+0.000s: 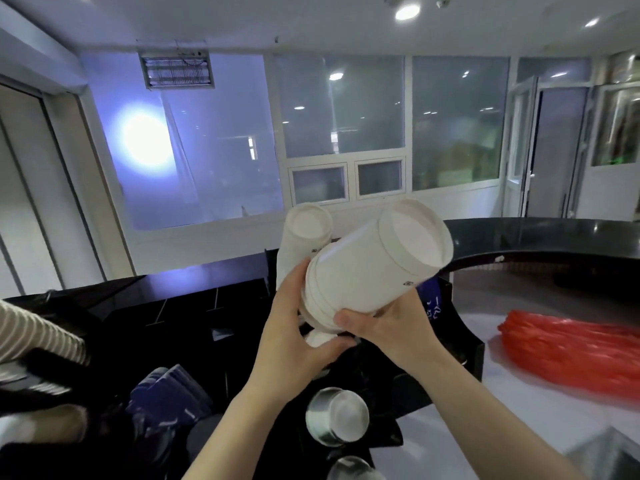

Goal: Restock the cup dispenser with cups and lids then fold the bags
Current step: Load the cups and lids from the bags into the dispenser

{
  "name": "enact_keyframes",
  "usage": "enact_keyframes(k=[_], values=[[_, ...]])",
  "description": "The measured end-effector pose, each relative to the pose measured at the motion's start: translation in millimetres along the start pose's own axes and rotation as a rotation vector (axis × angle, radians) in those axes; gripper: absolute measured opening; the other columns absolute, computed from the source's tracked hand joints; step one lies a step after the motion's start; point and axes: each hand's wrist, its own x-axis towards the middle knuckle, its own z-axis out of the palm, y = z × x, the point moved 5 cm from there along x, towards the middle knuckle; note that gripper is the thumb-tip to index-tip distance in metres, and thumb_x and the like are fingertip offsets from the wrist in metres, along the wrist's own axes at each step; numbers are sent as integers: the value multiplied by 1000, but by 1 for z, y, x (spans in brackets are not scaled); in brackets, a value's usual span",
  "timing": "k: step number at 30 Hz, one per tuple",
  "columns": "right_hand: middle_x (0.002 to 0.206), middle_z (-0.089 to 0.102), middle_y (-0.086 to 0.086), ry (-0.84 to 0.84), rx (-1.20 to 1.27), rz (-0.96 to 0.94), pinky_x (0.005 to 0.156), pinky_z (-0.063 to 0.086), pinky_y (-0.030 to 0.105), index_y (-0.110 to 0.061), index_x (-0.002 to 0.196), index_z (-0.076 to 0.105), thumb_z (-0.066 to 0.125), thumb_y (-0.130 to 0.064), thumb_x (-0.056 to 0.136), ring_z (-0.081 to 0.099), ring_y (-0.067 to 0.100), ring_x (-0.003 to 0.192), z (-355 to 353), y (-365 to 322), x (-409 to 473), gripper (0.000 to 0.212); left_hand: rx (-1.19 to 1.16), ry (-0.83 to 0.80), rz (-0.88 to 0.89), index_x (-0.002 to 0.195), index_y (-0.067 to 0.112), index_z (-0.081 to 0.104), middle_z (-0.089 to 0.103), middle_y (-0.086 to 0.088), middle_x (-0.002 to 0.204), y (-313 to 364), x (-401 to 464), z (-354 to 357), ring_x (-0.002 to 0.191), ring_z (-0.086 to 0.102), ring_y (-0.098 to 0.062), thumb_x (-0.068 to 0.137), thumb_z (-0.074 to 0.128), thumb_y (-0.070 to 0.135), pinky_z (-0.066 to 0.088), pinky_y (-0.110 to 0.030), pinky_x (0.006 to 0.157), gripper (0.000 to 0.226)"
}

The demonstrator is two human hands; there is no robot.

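A stack of white paper cups point(374, 258) is held tilted in front of me, base pointing up and to the right. My right hand point(384, 327) grips its lower end from the right, thumb across the rims. My left hand point(294, 327) cups the same end from the left and below. A second white cup stack point(304, 237) stands upright just behind, rising from the black cup dispenser point(446, 344), whose openings are mostly hidden by my hands. A pile of red plastic bags point(568, 348) lies on the white counter at the right.
Two metal cups point(337, 415) sit mouth-up below my forearms. Dark blue cups point(166, 396) lie at lower left, beside ribbed beige cup stacks point(38, 337) at the left edge. A black curved countertop point(540, 237) runs behind. Windows and a door fill the background.
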Motion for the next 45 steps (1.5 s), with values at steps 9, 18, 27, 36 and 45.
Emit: enact_keyframes(k=[9,18,27,36,45], values=[[114,62,-8,77,89,52,73,51,18,-23,126,50,80,-28,61,61,7,101,-20,1,-5,72,114,-52,-142,130,52,41,51,27,129,-37,-19,-1,122,50,-1,55,84,33,42,-15,94,89],[105,57,-29,122,-181,32,75,47,10,-36,115,52,84,-25,65,55,-4,100,-15,23,5,60,131,10,-406,138,37,36,50,23,124,-75,-32,-1,103,57,4,64,80,34,48,-17,85,86],[116,44,-24,9,-443,101,80,31,-2,-60,109,40,79,-48,57,40,-10,106,17,74,7,66,39,50,-571,131,34,41,53,20,119,-94,-52,-17,110,52,7,85,67,12,44,-11,84,57],[135,48,-2,-359,-919,243,96,43,36,-27,140,35,79,-49,66,42,24,124,35,114,11,89,91,66,-604,123,35,47,58,17,117,-93,-56,-38,110,53,5,88,62,12,43,-17,92,45],[124,51,-10,49,-305,156,88,45,20,-32,134,40,84,-38,64,52,4,111,14,76,56,82,93,71,-552,137,33,38,53,15,128,-97,-32,-45,121,49,1,79,74,23,40,-24,102,69]])
